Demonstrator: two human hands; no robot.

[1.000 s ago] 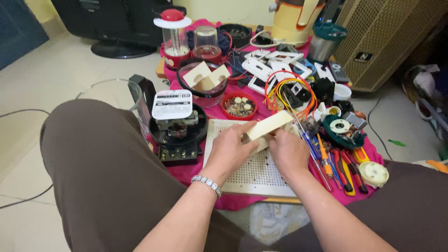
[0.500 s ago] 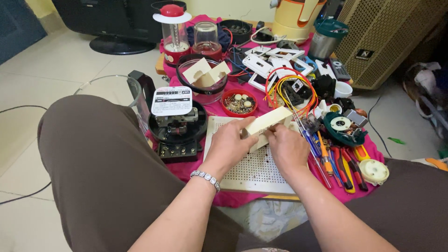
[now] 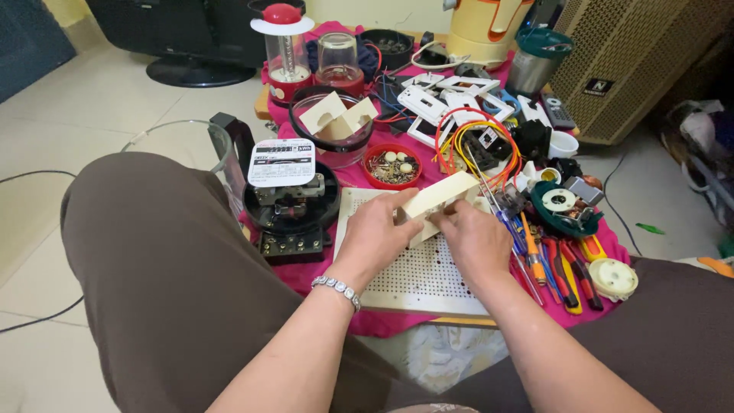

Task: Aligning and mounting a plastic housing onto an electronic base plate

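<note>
Floor-level work area, pink cloth (image 3: 321, 287) crowded with parts. Left hand (image 3: 377, 233) and right hand (image 3: 475, 239) both grip a cream switch box (image 3: 441, 196) above the perforated board (image 3: 417, 275). Box not yet seated; wires (image 3: 466, 138) and screwdrivers (image 3: 535, 256) lie unused alongside.

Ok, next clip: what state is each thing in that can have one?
Cream plastic switch box: held tilted over the board, by both hands.
Left hand: fingers closed on the box's left end.
Right hand: fingers at the box's underside.
White perforated board: lying flat.
Black round electricity meter: cover off, mechanism exposed.
Small red round bowl: uncovered, holds small parts.
Clear glass bowl: holds cream boxes.
</note>
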